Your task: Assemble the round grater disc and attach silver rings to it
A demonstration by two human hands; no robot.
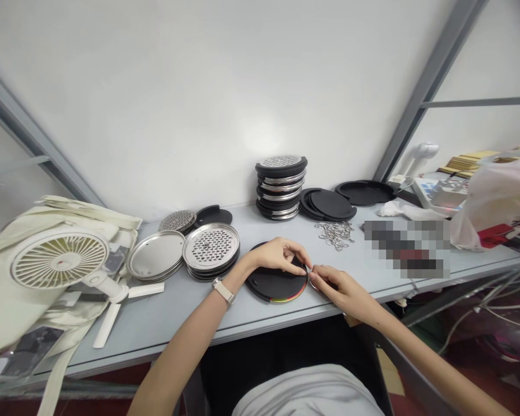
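Observation:
A round black disc (273, 284) with a red, yellow and green stripe on its front rim lies on the grey table before me. My left hand (281, 254) reaches over the disc, thumb and index finger pinched at its right edge. Close beside it, my right hand (331, 281) pinches at the same edge, and a small metal ring shows by its fingers. What the left fingertips grip is too small to make out. Behind the hands lies a heap of small metal chains (335, 234).
At the left are a white fan (60, 260), silver lids (156, 254) and a stack of perforated discs (211, 247). A tall disc stack (281, 188) stands by the wall, with black discs (331, 204) and a black tray (366, 192) beside it. A plastic bag (498, 190) lies far right.

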